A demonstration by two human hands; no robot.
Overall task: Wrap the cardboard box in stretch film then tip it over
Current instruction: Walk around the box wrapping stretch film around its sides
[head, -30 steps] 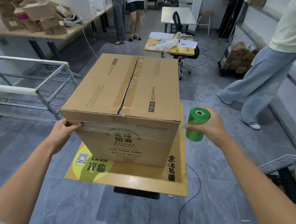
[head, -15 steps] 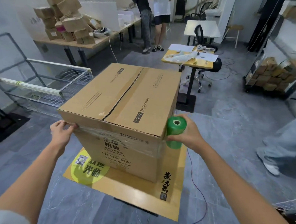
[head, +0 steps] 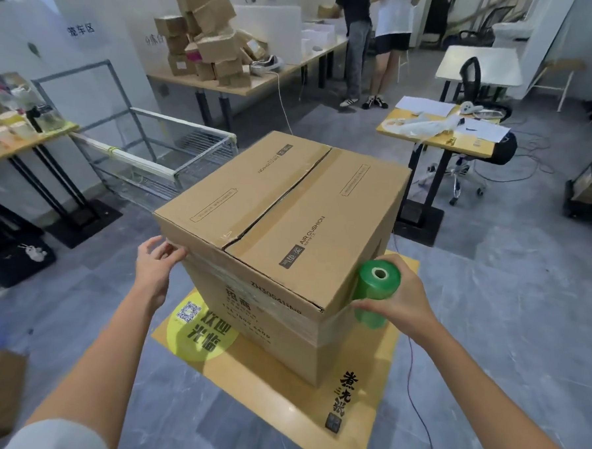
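Note:
A large taped cardboard box (head: 288, 217) stands upright on a small yellow table (head: 360, 409). A band of clear stretch film crosses its near face just below the top edge. My left hand (head: 157, 268) presses flat on the box's left near corner, pinning the film there. My right hand (head: 395, 298) grips a green roll of stretch film (head: 375, 290), held upright against the box's right near corner, with film running from it onto the box.
A metal wire cart (head: 174, 163) stands left of the box. A second yellow table (head: 439, 142) with papers and plastic sits behind right, beside an office chair (head: 479, 107). Two people (head: 372, 46) stand at a long table piled with cardboard boxes (head: 211, 44). A cable trails across the floor at right.
My right hand has carried the green roll from out at the right in to the box's right near corner. My view has swung around toward that corner. The left hand stays on the left corner.

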